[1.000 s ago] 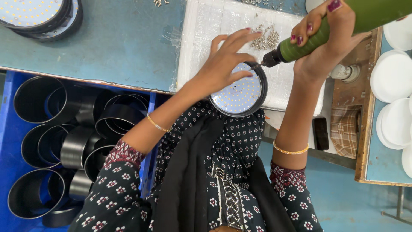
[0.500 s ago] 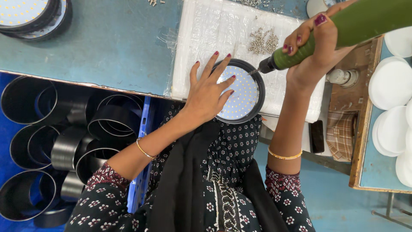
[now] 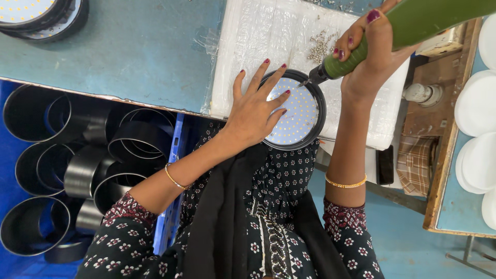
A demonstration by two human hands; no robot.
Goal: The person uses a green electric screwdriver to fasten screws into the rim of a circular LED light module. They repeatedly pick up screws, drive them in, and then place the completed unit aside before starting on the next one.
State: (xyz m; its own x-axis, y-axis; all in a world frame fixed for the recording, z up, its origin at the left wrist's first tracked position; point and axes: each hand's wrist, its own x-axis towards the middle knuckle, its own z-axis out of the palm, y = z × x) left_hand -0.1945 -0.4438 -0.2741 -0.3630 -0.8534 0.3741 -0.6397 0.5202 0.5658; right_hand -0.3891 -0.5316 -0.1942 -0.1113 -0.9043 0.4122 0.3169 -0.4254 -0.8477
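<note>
Your left hand (image 3: 253, 111) lies flat, fingers spread, mid-frame; your right hand (image 3: 372, 57) is curled in a closed grip, upper right.

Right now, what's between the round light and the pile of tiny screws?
In the head view, the green screwdriver's tip sits between the round light and the screw pile, over the white foam pad.

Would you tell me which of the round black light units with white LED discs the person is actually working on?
The one on the white foam sheet: the left hand presses this LED unit, and the right hand aims a green screwdriver at its rim.
</note>
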